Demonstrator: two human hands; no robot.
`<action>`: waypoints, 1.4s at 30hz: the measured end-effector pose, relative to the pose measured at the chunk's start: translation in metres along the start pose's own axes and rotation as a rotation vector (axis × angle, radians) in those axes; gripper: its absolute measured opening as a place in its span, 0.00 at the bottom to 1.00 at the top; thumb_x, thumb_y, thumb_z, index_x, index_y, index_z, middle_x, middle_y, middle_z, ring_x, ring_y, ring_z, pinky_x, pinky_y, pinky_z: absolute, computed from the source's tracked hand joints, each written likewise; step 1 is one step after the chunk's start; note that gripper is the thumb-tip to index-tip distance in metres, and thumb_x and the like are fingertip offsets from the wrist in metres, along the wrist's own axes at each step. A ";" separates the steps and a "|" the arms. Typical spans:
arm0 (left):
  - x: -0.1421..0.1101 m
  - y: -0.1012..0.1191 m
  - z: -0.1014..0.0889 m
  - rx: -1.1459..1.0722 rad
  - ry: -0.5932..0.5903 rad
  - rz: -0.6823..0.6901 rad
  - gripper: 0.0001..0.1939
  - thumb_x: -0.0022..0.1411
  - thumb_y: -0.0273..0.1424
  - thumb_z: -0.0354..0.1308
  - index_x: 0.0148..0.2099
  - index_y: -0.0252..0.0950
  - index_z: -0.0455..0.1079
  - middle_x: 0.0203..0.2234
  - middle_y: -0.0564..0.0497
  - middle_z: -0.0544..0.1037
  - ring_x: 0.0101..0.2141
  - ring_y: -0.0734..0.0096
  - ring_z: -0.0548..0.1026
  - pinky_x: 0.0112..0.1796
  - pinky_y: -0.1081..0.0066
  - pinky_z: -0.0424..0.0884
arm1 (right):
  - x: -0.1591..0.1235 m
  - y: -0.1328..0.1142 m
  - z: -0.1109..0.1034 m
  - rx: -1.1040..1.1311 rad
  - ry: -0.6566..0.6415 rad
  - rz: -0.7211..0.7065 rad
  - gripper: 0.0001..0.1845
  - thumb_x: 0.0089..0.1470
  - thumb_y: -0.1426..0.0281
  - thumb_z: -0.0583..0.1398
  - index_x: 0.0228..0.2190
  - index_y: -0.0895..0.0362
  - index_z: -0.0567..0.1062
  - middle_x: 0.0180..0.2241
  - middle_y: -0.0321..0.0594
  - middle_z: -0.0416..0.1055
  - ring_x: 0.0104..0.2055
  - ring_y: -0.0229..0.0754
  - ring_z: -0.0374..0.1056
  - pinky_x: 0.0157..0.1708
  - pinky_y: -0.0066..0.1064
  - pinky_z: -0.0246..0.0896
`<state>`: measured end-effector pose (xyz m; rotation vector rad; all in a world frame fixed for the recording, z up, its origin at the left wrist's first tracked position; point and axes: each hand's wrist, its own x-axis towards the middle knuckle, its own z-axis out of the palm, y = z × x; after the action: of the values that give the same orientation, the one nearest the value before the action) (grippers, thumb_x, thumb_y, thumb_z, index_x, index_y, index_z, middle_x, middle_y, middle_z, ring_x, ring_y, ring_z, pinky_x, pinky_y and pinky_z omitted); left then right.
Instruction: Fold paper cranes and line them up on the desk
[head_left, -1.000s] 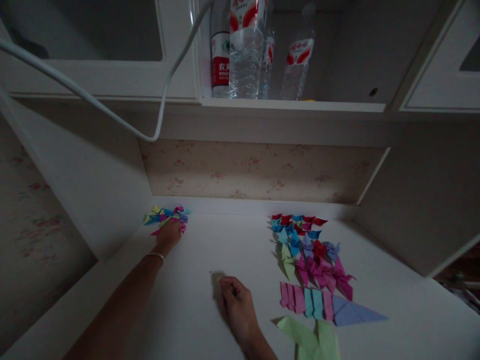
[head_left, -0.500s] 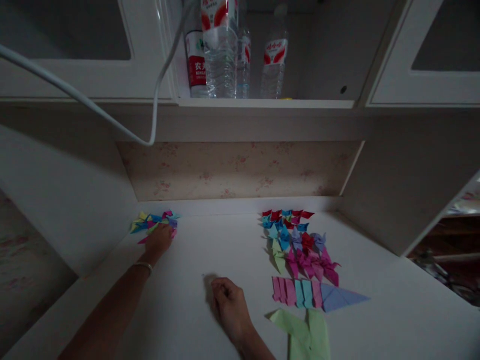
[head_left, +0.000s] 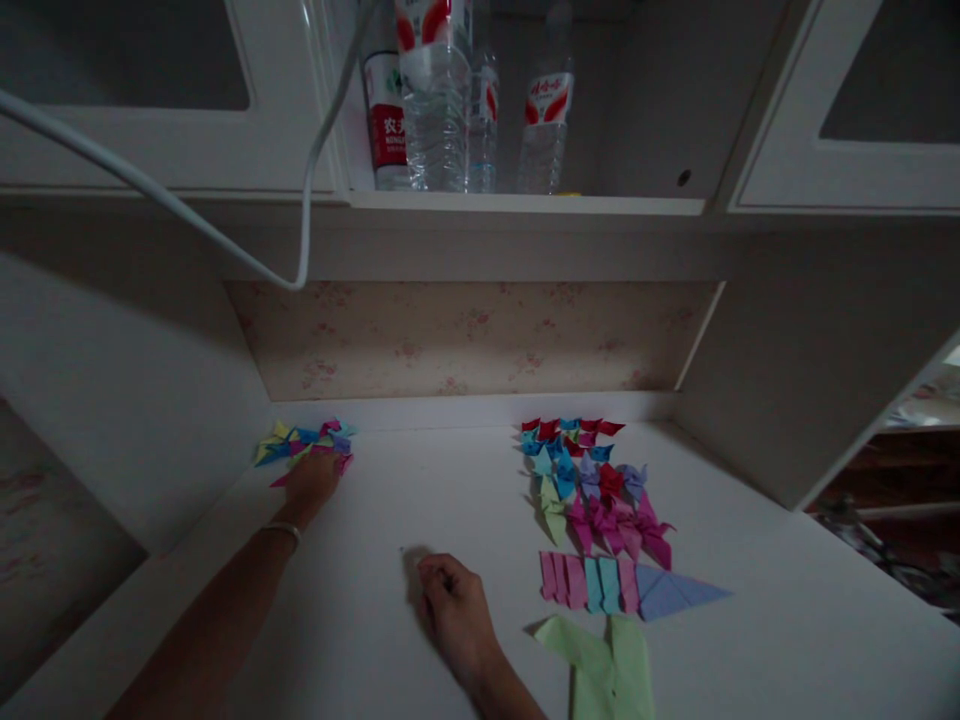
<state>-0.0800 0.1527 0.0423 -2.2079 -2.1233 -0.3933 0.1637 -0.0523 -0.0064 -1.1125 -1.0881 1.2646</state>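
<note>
My left hand (head_left: 313,482), with a bracelet (head_left: 283,530) at the wrist, reaches to the back left of the white table. Its fingertips are among a small pile of colourful folded-paper pieces (head_left: 304,438) in yellow, blue, green and pink. The hand hides part of that pile, and whether it grips a piece does not show. My right hand (head_left: 456,603) rests on the table near the middle, fingers curled in, with nothing visible in it. To its right lie a row of pink and turquoise folded strips (head_left: 577,582), a lilac pointed paper fold (head_left: 679,592) and a large light-green paper fold (head_left: 611,665).
Rows of small origami figures (head_left: 592,485) stand at the back right. Overhead is a cabinet shelf (head_left: 525,203) holding plastic bottles (head_left: 546,130) and a red-and-white container (head_left: 387,125). A white cable (head_left: 187,212) hangs at upper left. Side panels (head_left: 810,350) flank the table.
The whole view has shifted slightly left and up. My left hand stays at the paper pile, and my right hand keeps its curled pose on the table.
</note>
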 end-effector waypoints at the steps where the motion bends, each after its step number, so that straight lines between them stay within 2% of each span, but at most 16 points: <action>1: -0.001 0.002 -0.004 -0.030 0.010 0.007 0.17 0.62 0.32 0.44 0.41 0.33 0.74 0.39 0.41 0.78 0.43 0.55 0.72 0.44 0.61 0.65 | 0.000 -0.001 0.000 0.007 0.000 0.005 0.17 0.54 0.58 0.57 0.33 0.59 0.76 0.16 0.30 0.61 0.17 0.31 0.52 0.16 0.23 0.44; 4: -0.009 0.011 -0.013 -0.145 0.045 0.025 0.16 0.63 0.32 0.44 0.40 0.35 0.74 0.41 0.44 0.78 0.44 0.57 0.73 0.45 0.63 0.65 | 0.000 -0.002 0.002 0.045 -0.005 0.011 0.17 0.53 0.58 0.58 0.32 0.59 0.75 0.16 0.30 0.61 0.17 0.30 0.51 0.15 0.22 0.43; 7: -0.028 0.024 -0.015 -0.291 0.061 0.037 0.16 0.63 0.34 0.45 0.42 0.36 0.73 0.40 0.46 0.78 0.44 0.60 0.74 0.45 0.65 0.66 | 0.000 -0.001 0.003 0.114 -0.024 0.028 0.17 0.51 0.57 0.60 0.32 0.59 0.74 0.15 0.29 0.60 0.16 0.30 0.51 0.15 0.22 0.42; 10: -0.062 0.040 -0.012 -0.441 0.054 0.037 0.17 0.63 0.37 0.46 0.46 0.36 0.71 0.39 0.47 0.80 0.40 0.64 0.76 0.40 0.68 0.70 | 0.001 -0.001 0.004 0.197 0.007 0.031 0.18 0.48 0.55 0.62 0.32 0.58 0.74 0.16 0.28 0.60 0.15 0.29 0.50 0.14 0.22 0.41; 12: -0.090 0.053 -0.012 -0.549 0.027 0.034 0.19 0.63 0.39 0.45 0.51 0.36 0.67 0.37 0.48 0.80 0.34 0.67 0.78 0.33 0.71 0.72 | 0.001 -0.003 0.004 0.249 0.051 0.034 0.19 0.47 0.55 0.63 0.33 0.57 0.73 0.16 0.27 0.59 0.14 0.28 0.49 0.13 0.22 0.40; 14: -0.117 0.068 -0.013 -0.779 -0.028 0.016 0.21 0.63 0.40 0.46 0.54 0.35 0.64 0.37 0.47 0.80 0.31 0.68 0.78 0.27 0.73 0.72 | 0.000 -0.008 0.003 0.323 0.094 0.060 0.20 0.46 0.54 0.64 0.36 0.55 0.72 0.14 0.25 0.57 0.13 0.29 0.48 0.13 0.21 0.39; 17: -0.148 0.091 -0.017 -1.052 -0.098 0.022 0.22 0.60 0.40 0.51 0.53 0.34 0.64 0.34 0.47 0.79 0.30 0.67 0.77 0.25 0.73 0.72 | -0.001 -0.018 0.002 0.424 0.150 0.099 0.23 0.45 0.54 0.65 0.40 0.54 0.71 0.14 0.25 0.56 0.14 0.30 0.50 0.13 0.21 0.42; 19: -0.160 0.103 -0.017 -1.128 -0.119 0.042 0.21 0.60 0.39 0.53 0.52 0.34 0.64 0.32 0.48 0.79 0.29 0.68 0.76 0.25 0.73 0.71 | -0.001 -0.023 0.002 0.448 0.178 0.093 0.25 0.44 0.53 0.65 0.40 0.54 0.71 0.18 0.28 0.62 0.15 0.30 0.54 0.13 0.21 0.45; 22: -0.166 0.114 -0.011 -1.199 -0.140 0.074 0.20 0.58 0.38 0.55 0.50 0.33 0.66 0.30 0.47 0.79 0.29 0.69 0.76 0.28 0.72 0.71 | 0.000 -0.026 0.000 0.435 0.176 0.073 0.22 0.42 0.53 0.66 0.33 0.57 0.74 0.24 0.32 0.66 0.15 0.29 0.55 0.12 0.22 0.45; 25: -0.167 0.117 -0.003 -1.234 -0.159 0.099 0.19 0.57 0.37 0.57 0.49 0.33 0.68 0.31 0.47 0.80 0.29 0.69 0.76 0.30 0.71 0.71 | 0.003 -0.021 -0.002 0.363 0.157 0.052 0.20 0.44 0.54 0.65 0.27 0.59 0.74 0.17 0.28 0.59 0.14 0.27 0.50 0.11 0.21 0.40; 27: -0.167 0.117 -0.001 -1.273 -0.146 0.062 0.19 0.55 0.38 0.59 0.47 0.33 0.69 0.33 0.45 0.80 0.31 0.67 0.77 0.31 0.71 0.72 | 0.004 -0.017 -0.003 0.315 0.175 0.032 0.19 0.45 0.55 0.65 0.25 0.60 0.74 0.16 0.27 0.56 0.14 0.27 0.48 0.11 0.21 0.39; 32: -0.171 0.116 -0.003 -1.399 -0.118 -0.062 0.21 0.52 0.42 0.61 0.43 0.32 0.71 0.36 0.44 0.78 0.32 0.66 0.76 0.31 0.70 0.72 | 0.004 -0.014 -0.004 0.331 0.250 0.005 0.18 0.46 0.55 0.64 0.28 0.58 0.74 0.21 0.29 0.63 0.13 0.26 0.51 0.10 0.21 0.42; 37: -0.174 0.117 0.002 -1.302 -0.237 0.006 0.20 0.56 0.43 0.57 0.40 0.31 0.74 0.27 0.48 0.77 0.24 0.73 0.71 0.26 0.74 0.67 | 0.003 -0.016 -0.003 0.390 0.265 0.011 0.19 0.46 0.55 0.64 0.30 0.58 0.74 0.23 0.31 0.66 0.12 0.27 0.55 0.09 0.20 0.45; 42: -0.176 0.119 0.010 -1.263 -0.240 0.061 0.20 0.58 0.46 0.55 0.35 0.32 0.73 0.21 0.54 0.70 0.21 0.75 0.67 0.23 0.76 0.61 | 0.003 -0.015 -0.001 0.467 0.238 0.017 0.18 0.47 0.55 0.64 0.31 0.58 0.72 0.22 0.30 0.66 0.12 0.27 0.54 0.08 0.20 0.45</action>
<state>0.0351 -0.0228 0.0109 -2.9095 -2.1421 -1.9938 0.1674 -0.0492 0.0085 -0.8854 -0.5662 1.2779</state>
